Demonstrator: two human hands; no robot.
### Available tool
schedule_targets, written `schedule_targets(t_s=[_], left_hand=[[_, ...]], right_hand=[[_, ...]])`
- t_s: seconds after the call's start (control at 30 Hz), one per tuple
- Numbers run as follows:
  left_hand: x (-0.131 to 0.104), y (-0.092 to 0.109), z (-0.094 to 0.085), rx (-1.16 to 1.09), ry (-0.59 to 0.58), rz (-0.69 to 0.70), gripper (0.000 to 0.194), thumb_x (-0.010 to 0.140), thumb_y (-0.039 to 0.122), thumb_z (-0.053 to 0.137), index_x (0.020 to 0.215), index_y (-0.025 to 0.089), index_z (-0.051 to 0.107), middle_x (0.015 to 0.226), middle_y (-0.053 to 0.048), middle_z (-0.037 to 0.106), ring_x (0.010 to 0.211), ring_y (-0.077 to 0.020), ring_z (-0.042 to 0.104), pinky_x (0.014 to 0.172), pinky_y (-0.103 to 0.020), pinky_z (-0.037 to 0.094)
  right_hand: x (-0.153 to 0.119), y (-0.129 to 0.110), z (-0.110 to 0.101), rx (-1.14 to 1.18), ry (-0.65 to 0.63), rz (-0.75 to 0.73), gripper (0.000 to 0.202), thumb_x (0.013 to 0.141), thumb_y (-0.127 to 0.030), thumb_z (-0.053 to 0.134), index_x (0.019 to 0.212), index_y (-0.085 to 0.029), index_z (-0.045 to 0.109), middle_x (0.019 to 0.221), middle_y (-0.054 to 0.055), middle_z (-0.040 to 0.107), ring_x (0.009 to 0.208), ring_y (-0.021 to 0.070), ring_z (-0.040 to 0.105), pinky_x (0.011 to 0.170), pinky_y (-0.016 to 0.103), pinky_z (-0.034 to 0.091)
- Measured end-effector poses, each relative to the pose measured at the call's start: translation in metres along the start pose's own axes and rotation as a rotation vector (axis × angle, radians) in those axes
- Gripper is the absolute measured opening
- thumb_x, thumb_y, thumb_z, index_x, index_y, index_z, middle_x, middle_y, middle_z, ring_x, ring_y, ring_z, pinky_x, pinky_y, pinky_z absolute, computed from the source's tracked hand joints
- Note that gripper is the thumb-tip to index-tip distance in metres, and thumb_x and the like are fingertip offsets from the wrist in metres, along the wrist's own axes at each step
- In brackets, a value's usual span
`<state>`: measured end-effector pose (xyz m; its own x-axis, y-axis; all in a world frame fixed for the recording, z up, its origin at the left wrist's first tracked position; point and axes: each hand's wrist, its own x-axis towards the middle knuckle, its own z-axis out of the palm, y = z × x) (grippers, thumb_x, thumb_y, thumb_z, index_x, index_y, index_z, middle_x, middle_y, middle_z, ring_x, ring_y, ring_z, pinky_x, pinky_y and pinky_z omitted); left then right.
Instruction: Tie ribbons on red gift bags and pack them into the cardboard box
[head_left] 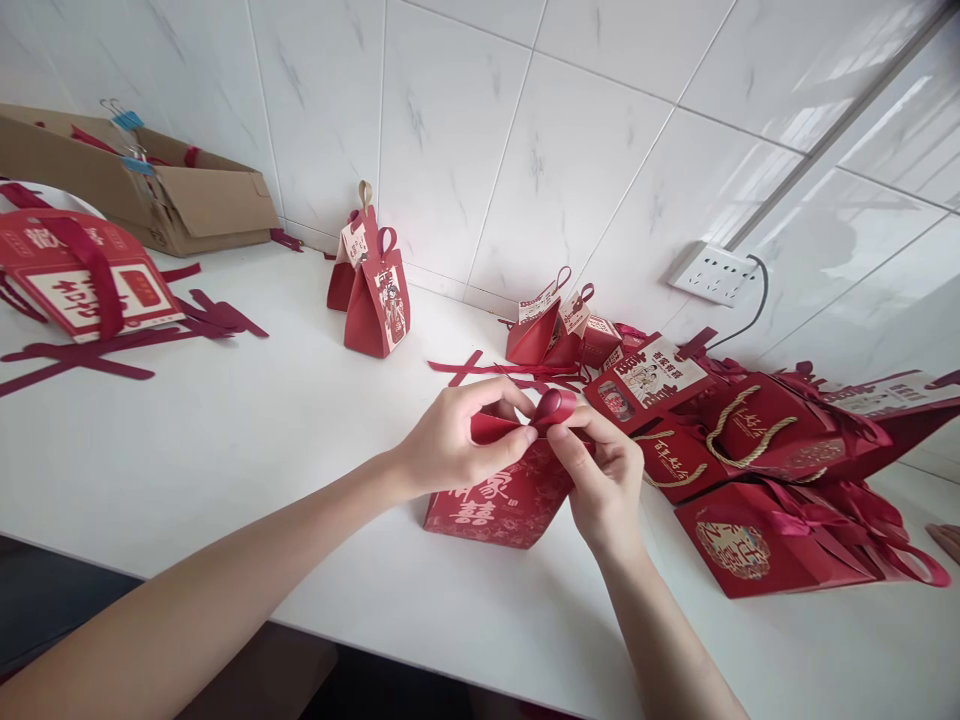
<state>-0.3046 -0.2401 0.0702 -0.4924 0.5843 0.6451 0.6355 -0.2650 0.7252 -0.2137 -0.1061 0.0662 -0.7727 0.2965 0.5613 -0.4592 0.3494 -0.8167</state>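
Observation:
A red gift box with pale pink printed characters stands on the white table in front of me. From its top edge rises a looped dark red ribbon. My left hand is closed, thumb and index finger pinching at the base of that loop on the left. On the other side my right hand is also closed, its thumb and fingers pinching the ribbon's right side against the top of the box. Just behind my hands, loose red ribbon strips lie on the table.
Red gift boxes crowd the right side; smaller peaked boxes stand near the tiled wall. On the left lie flat printed box sheets with ribbons, before a cardboard carton. A power strip hangs at right; another person's fingers show.

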Motion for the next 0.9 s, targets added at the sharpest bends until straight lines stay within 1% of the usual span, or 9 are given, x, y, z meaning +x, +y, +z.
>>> schedule_targets(t_s=[0.07,0.13,0.3,0.43,0.57,0.73,0.9], left_hand=[[-0.0005,-0.0002,-0.0002,0.036,0.018,0.008,0.003,0.078,0.018,0.06,0.077,0.017,0.058,0.073,0.001,0.063,0.066,-0.01,0.058,0.061,-0.02,0.048],[-0.001,-0.0002,-0.0001,0.053,0.039,0.023,0.004,0.078,0.019,0.06,0.075,0.017,0.057,0.071,0.002,0.063,0.064,-0.0091,0.058,0.059,-0.019,0.047],[-0.0013,0.0001,0.0016,0.073,0.089,0.062,0.009,0.077,0.018,0.061,0.069,0.017,0.056,0.067,0.002,0.064,0.059,-0.0089,0.058,0.057,-0.019,0.048],[-0.001,0.0003,0.0029,0.077,0.117,0.054,0.01,0.076,0.02,0.062,0.068,0.017,0.057,0.065,0.001,0.064,0.058,-0.0094,0.058,0.055,-0.019,0.048],[-0.0013,0.0002,0.0035,0.079,0.131,0.048,0.009,0.075,0.019,0.062,0.068,0.017,0.057,0.068,0.001,0.066,0.059,-0.0104,0.06,0.057,-0.02,0.05],[-0.002,0.0002,0.0037,0.088,0.132,0.065,0.009,0.075,0.019,0.062,0.069,0.017,0.057,0.068,0.001,0.066,0.06,-0.0101,0.06,0.058,-0.02,0.05],[-0.0019,0.0,0.0037,0.103,0.141,0.101,0.007,0.075,0.016,0.062,0.069,0.016,0.058,0.068,0.0,0.067,0.06,-0.01,0.061,0.057,-0.019,0.051]], right_hand=[[0.0003,-0.0015,-0.0023,0.017,-0.068,-0.003,0.011,0.086,-0.021,0.056,0.082,-0.025,0.066,0.08,-0.001,0.062,0.075,0.0129,0.056,0.066,0.024,0.044],[0.0007,-0.0031,-0.0037,0.004,-0.1,-0.009,0.014,0.085,-0.016,0.055,0.086,-0.025,0.066,0.084,-0.001,0.062,0.078,0.0129,0.057,0.068,0.024,0.044],[0.0021,-0.005,-0.0032,-0.071,-0.098,-0.06,0.018,0.082,-0.011,0.054,0.087,-0.024,0.064,0.082,-0.002,0.062,0.077,0.0126,0.056,0.067,0.024,0.045],[0.0023,-0.005,-0.0021,-0.092,-0.092,-0.076,0.019,0.081,-0.01,0.053,0.087,-0.024,0.064,0.083,-0.001,0.063,0.078,0.0131,0.058,0.069,0.025,0.047],[0.002,-0.0052,-0.0017,-0.101,-0.086,-0.076,0.018,0.081,-0.01,0.054,0.087,-0.024,0.064,0.084,-0.002,0.064,0.078,0.0126,0.059,0.069,0.024,0.048],[0.0021,-0.0051,-0.0016,-0.096,-0.091,-0.073,0.018,0.081,-0.009,0.054,0.086,-0.023,0.063,0.082,-0.003,0.063,0.076,0.0113,0.058,0.068,0.022,0.047],[0.0011,-0.0054,-0.0029,-0.099,-0.087,-0.081,0.014,0.082,-0.013,0.055,0.086,-0.023,0.063,0.081,-0.002,0.063,0.076,0.0122,0.058,0.068,0.023,0.047]])
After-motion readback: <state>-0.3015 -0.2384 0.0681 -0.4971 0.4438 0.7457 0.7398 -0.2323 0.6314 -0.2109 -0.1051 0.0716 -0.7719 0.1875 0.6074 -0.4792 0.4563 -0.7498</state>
